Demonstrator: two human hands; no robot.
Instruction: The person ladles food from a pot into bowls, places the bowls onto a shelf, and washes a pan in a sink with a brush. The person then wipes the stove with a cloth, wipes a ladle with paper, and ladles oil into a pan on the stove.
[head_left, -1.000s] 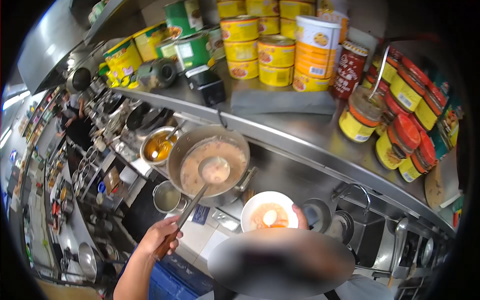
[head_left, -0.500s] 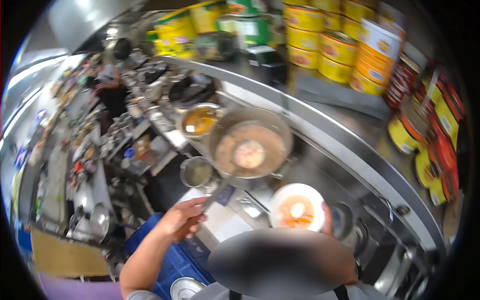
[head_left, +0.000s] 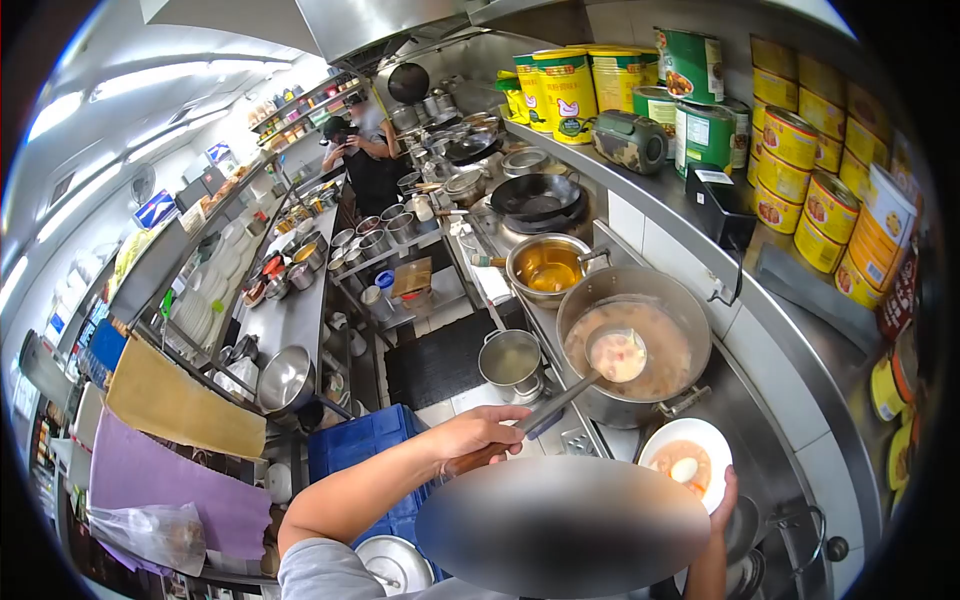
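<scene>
My left hand [head_left: 483,434] is wrapped round the handle of a ladle [head_left: 618,357]. The ladle's bowl is full of broth with pale and pinkish pieces, held over a large metal stockpot [head_left: 700,318] of brownish soup. At the right, my right hand [head_left: 727,502] grips the rim of a white bowl [head_left: 722,447]. The bowl stands next to the pot and is tilted a little. In it are soup, a whole white egg-like piece and orange pieces. A blurred oval hides part of my right forearm.
Left of the stockpot stand a pan of amber liquid [head_left: 548,270], a smaller pot [head_left: 510,362] and a black wok [head_left: 540,198]. Yellow cans [head_left: 790,138] line the shelf above. A blue crate [head_left: 345,447] is below. A person in black [head_left: 365,170] stands farther back.
My view has swung, so the pot, bowl and both hands appear farther right. The ladle, still filled, stays over the stockpot, and the white bowl is still in my right hand.
</scene>
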